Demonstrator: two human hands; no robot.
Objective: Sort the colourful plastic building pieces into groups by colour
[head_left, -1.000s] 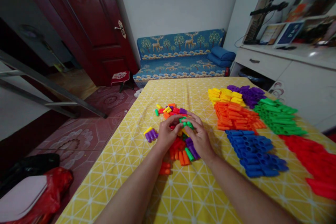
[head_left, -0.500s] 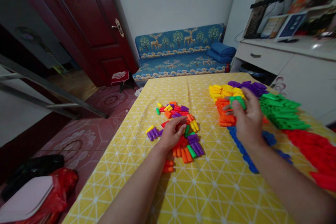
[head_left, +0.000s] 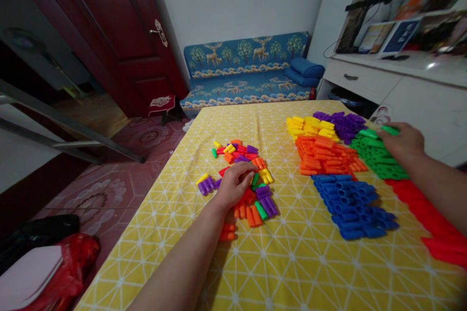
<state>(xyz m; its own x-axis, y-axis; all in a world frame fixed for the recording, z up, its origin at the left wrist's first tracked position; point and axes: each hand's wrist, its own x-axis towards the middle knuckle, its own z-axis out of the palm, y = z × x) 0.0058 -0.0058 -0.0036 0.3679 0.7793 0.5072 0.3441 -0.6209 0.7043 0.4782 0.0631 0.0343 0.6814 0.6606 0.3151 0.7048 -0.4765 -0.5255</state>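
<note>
A mixed heap of small coloured plastic pieces (head_left: pixel 251 180) lies mid-table on the yellow cloth (head_left: pixel 277 262). My left hand (head_left: pixel 233 185) rests on that heap with fingers curled over the pieces; what it grips is hidden. To the right are sorted piles: yellow (head_left: pixel 308 127), purple (head_left: pixel 343 124), orange (head_left: pixel 324 155), green (head_left: pixel 375 160), blue (head_left: pixel 350 201) and red (head_left: pixel 434 218). My right hand (head_left: pixel 403 143) is over the far right side of the green pile, fingers closed on a green piece (head_left: pixel 389 130).
A blue patterned sofa (head_left: pixel 248 73) stands beyond the table's far end. A dark red door (head_left: pixel 120 34) is at the left, white cabinets (head_left: pixel 397 92) at the right. A red bag (head_left: pixel 73 262) lies on the floor at lower left.
My right hand has carried green pieces from the mixed heap rightward, past the orange pile, to the green pile. My left hand has stayed on the mixed heap.
</note>
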